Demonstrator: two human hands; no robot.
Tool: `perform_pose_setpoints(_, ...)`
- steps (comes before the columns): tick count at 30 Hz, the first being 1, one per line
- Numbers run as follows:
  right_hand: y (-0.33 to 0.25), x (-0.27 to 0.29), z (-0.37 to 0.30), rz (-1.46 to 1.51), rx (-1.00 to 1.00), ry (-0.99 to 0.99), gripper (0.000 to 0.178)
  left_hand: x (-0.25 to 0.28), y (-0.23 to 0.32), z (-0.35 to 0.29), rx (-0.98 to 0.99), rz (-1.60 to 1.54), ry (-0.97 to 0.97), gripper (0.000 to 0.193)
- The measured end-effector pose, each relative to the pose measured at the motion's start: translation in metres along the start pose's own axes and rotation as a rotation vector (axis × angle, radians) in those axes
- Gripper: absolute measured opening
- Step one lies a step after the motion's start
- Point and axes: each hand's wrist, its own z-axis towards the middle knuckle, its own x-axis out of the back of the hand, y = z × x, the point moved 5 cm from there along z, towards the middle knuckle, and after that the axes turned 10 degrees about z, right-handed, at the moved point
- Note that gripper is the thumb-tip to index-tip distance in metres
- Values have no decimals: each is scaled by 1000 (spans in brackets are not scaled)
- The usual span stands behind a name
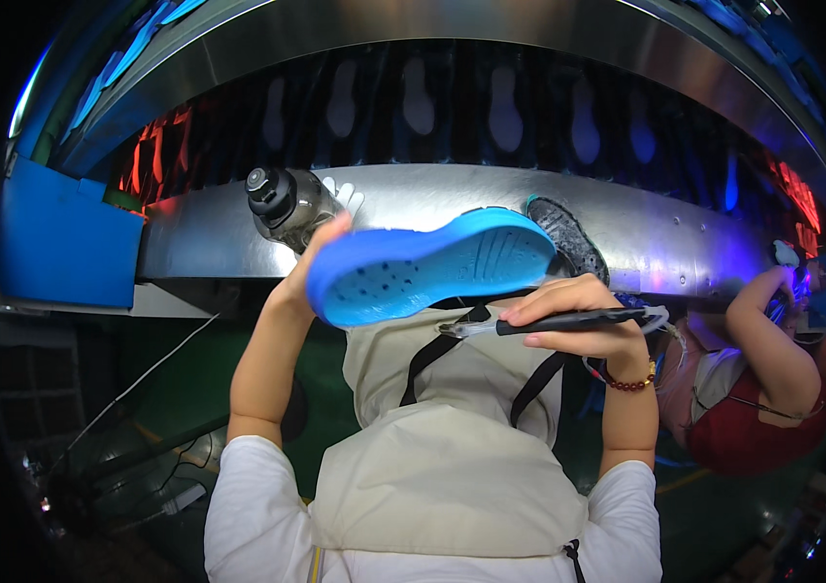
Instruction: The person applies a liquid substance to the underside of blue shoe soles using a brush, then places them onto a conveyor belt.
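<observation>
left grip (308,267) held a blue shoe (442,267) at its left end, while the right grip (607,337) was closed round a dark pen-like tool (568,323).
the shoe was raised by the near edge of a metal table (209,233), its ridged and dark-spotted underside turned toward the wearer; the left fingers were mostly hidden behind it. the tool's slim tip pointed left, just below the shoe's lower edge, in front of a beige apron (452,476), and a beaded bracelet (631,386) circled the right wrist. on the table, a bottle (286,209) with a black lid leaned near the left hand, with something white (350,197), perhaps a glove, partly hidden behind it. a dark speckled shoe piece (568,238) lay just beyond the blue shoe's right end.
</observation>
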Motion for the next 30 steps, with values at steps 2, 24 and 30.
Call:
perform_pose_setpoints(2, -3, -1, 5, 113, 44, 92, 22, 19, -22, 20, -227, -382, -139, 67)
perform_pose_setpoints(24, 4, -16, 21, 83, -186, 358, 14, -33, -44, 59, -330, -415, 136, 85)
perform_pose_setpoints(30, -8, -42, 17, -82, 105, 50, 15, -35, -24, 48, -441, -346, 148, 85)
